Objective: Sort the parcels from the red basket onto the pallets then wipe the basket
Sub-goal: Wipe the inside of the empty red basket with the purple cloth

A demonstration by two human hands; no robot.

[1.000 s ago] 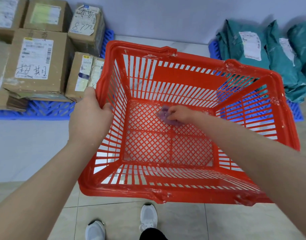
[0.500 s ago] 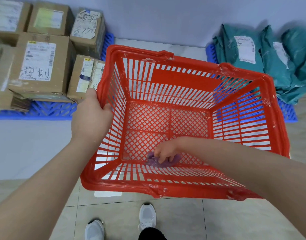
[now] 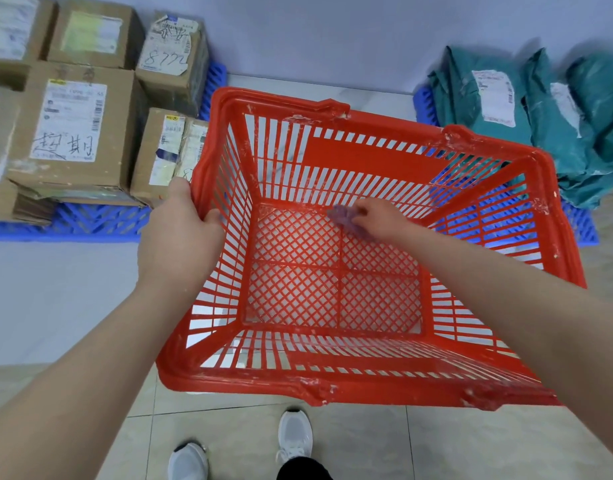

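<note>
The red basket [image 3: 332,382] is held up off the floor in front of me, with no parcels inside. My left hand [image 3: 180,244] grips its left rim, fingers hooked over the edge. My right hand [image 3: 377,220] reaches down inside and holds a small purple cloth [image 3: 343,218] against the mesh bottom at the far edge. Brown cardboard parcels [image 3: 73,126] are stacked on a blue pallet [image 3: 90,223] at the left. Green bagged parcels [image 3: 499,98] lie on another blue pallet [image 3: 585,230] at the right.
A pale wall runs behind both pallets. Light tiled floor lies between them and under the basket. My two white shoes [image 3: 294,438] show below the basket's near rim.
My right hand has slid the purple cloth from the near edge of the basket bottom to the far edge, after first sweeping it toward me. My left hand keeps its grip on the rim.
</note>
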